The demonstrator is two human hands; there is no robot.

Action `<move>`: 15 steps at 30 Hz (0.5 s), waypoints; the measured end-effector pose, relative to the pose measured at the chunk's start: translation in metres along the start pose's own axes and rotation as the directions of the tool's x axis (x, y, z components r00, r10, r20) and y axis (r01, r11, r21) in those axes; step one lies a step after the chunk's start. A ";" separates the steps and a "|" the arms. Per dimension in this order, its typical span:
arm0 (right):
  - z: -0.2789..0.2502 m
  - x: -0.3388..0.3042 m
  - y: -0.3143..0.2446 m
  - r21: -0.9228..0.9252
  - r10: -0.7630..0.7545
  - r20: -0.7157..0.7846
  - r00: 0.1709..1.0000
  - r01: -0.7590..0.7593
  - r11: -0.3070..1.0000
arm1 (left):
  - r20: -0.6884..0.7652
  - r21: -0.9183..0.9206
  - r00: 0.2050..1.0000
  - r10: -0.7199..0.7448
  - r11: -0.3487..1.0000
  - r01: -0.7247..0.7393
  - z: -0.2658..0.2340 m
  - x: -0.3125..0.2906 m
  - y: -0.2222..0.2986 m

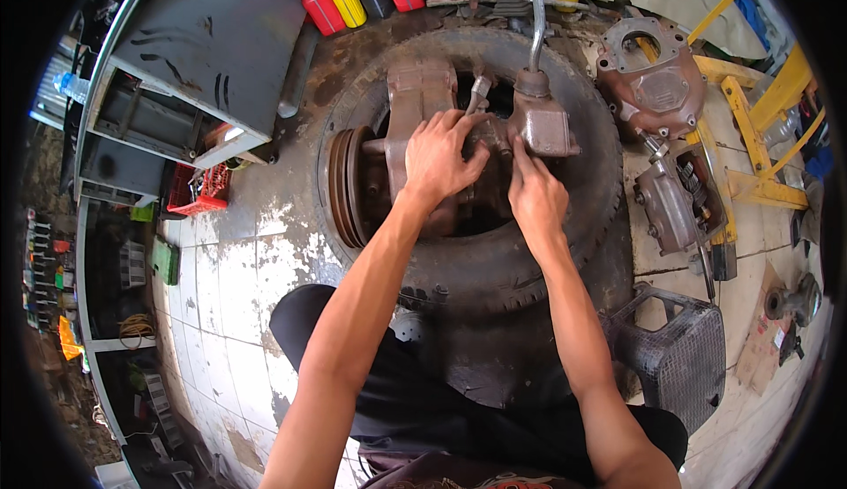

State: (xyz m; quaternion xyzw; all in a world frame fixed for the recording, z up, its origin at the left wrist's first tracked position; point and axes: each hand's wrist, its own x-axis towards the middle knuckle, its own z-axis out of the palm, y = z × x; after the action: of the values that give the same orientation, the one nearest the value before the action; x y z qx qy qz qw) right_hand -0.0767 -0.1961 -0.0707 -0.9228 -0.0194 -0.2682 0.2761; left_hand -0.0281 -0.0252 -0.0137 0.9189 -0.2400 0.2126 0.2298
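Observation:
A brown-painted gearbox housing (pixel 422 92) lies across a large black tyre (pixel 476 273) on the floor. On its left side is a grooved pulley (pixel 346 187); at the right a box-shaped cover (pixel 543 127) carries a long bent metal lever (pixel 537 22). My left hand (pixel 441 158) rests over the middle of the housing, thumb and forefinger apart, beside a shiny metal fitting (pixel 480 90). My right hand (pixel 536 191) is closed, its forefinger reaching against the housing just below the cover. Whatever its fingertips may hold is hidden.
Right of the tyre lie a brown bell-shaped casing (pixel 657 92) and an opened gear case (pixel 670 202), near a yellow metal frame (pixel 750 119). A black plastic stool (pixel 679 357) stands at lower right. At left are a grey metal cabinet (pixel 207 39) and a red basket (pixel 196 191).

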 end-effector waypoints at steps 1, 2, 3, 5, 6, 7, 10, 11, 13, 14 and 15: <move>-0.003 -0.006 0.004 0.058 -0.014 -0.015 1.000 0.015 0.998 | -0.009 0.007 1.000 0.018 1.000 -0.017 -0.003 0.003 -0.003; -0.002 -0.006 0.008 0.061 0.033 0.059 0.998 -0.037 0.997 | 0.010 0.014 1.000 0.015 1.000 -0.015 -0.004 0.003 -0.003; -0.008 0.000 0.015 0.040 0.076 0.124 0.989 -0.082 0.996 | -0.001 0.023 1.000 0.029 0.999 -0.029 -0.003 0.015 -0.001; -0.013 0.022 0.008 0.079 0.036 0.080 0.996 -0.042 0.996 | 0.025 0.042 1.000 -0.005 0.999 0.004 0.000 0.007 0.000; -0.009 0.033 0.006 0.130 0.040 0.038 0.998 -0.045 0.991 | 0.051 0.055 0.998 -0.023 0.998 0.020 -0.004 0.012 0.000; -0.009 0.023 0.008 0.114 0.038 0.055 0.998 -0.044 0.993 | 0.050 0.032 0.999 -0.018 0.999 0.016 -0.002 0.006 0.002; -0.011 0.001 0.005 0.052 0.072 0.128 0.989 -0.080 0.995 | 0.007 0.022 1.000 0.026 0.999 -0.026 -0.002 0.003 -0.001; -0.007 0.009 0.004 0.054 0.055 0.101 0.993 -0.060 0.997 | 0.012 0.039 1.000 0.024 0.999 -0.024 -0.003 0.006 -0.006; -0.010 0.024 0.004 0.024 0.034 0.062 0.997 -0.035 0.999 | 0.030 0.039 0.999 0.014 0.999 -0.015 0.000 0.008 0.001; -0.009 0.032 0.001 0.018 0.050 0.061 0.997 -0.051 0.999 | 0.021 0.028 1.000 0.017 0.999 -0.018 0.000 0.008 0.000; -0.009 0.019 0.001 0.013 0.070 0.075 0.995 -0.071 0.997 | 0.037 0.016 0.999 0.007 1.000 -0.008 0.001 0.001 0.002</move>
State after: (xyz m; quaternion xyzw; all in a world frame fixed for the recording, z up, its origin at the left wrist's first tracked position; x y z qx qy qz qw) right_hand -0.0648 -0.2039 -0.0552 -0.9300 0.0007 -0.2237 0.2915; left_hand -0.0285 -0.0276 -0.0130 0.9236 -0.2458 0.1986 0.2170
